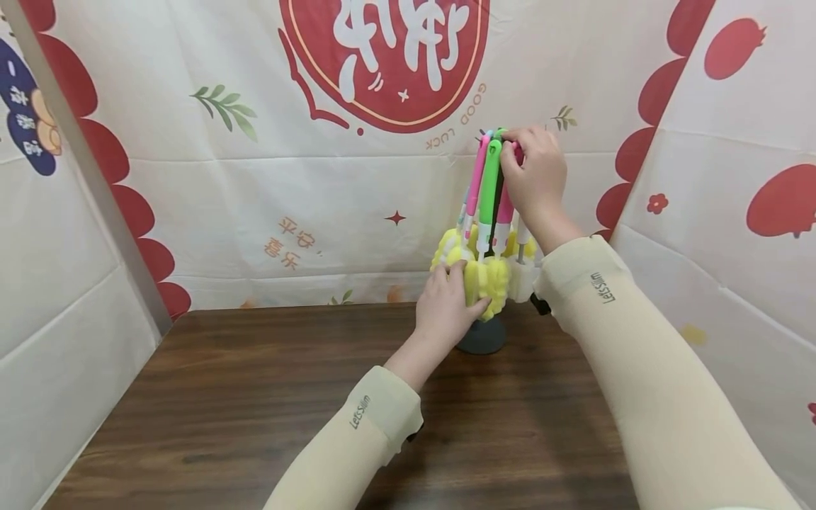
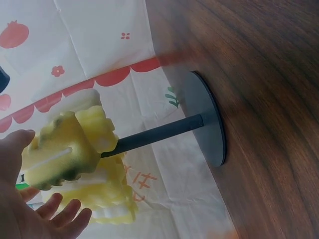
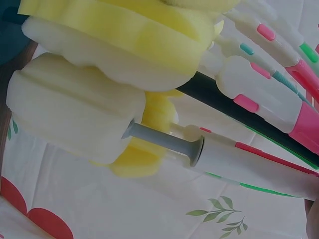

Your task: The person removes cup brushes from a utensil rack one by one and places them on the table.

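Several sponge bottle brushes hang heads-down around a dark stand, whose round base [image 1: 482, 340] rests on the table. Its thin pole [image 2: 159, 134] rises among the yellow sponge heads. My left hand [image 1: 443, 301] touches a yellow sponge head [image 2: 62, 154] low on the bunch, thumb against it and fingers loosely spread. Up at the handle tops, my right hand [image 1: 538, 170] pinches the upper end of a white-handled brush [image 3: 259, 167] with a grey neck and a white sponge head [image 3: 75, 107]. The fingers hide the hanging point. Pink handles [image 1: 474, 180] and a green handle [image 1: 489, 184] hang beside it.
The dark wood table [image 1: 255, 397] runs up to a printed white cloth [image 1: 357, 205] behind the stand. Another cloth panel [image 1: 720, 234] stands to the right, and one [image 1: 57, 241] on the left.
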### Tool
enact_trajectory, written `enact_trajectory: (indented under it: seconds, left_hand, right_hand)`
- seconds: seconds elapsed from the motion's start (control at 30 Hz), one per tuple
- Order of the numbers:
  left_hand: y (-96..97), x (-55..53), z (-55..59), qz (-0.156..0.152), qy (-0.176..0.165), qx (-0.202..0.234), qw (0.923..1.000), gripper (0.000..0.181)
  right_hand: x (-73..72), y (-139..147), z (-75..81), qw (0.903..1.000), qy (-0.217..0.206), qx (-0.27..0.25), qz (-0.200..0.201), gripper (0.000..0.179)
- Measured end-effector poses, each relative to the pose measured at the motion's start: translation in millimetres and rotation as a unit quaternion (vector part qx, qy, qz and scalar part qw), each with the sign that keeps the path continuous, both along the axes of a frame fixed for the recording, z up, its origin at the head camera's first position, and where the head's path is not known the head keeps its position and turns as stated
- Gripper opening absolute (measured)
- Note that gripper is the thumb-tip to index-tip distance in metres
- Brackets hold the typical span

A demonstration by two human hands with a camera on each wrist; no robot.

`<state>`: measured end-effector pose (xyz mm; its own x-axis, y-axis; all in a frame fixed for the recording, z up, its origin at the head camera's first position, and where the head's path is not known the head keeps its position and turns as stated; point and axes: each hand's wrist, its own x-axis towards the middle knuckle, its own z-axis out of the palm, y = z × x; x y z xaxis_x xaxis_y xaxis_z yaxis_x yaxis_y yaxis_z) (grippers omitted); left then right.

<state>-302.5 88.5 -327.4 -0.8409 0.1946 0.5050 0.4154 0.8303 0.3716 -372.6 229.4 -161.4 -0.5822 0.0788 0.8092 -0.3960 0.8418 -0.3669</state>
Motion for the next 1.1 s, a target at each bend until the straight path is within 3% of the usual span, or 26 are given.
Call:
enact_trajectory:
  seconds: [0.53,1.1]
  left_hand:
    - [6.3,0.6,0.5,-0.025,-0.043,0.054,0.9973,0.073]
    - [-3.5,3.6,-1.1,-0.056,-0.055,0.113,0.9904,0.058]
  right_hand:
    - [2.5,2.3,0.6,0.9999,0.017,0.000,0.000,0.040]
    - [-1.1,2.2,-3.4,0.9987,0.050,0.002,0.007,0.038]
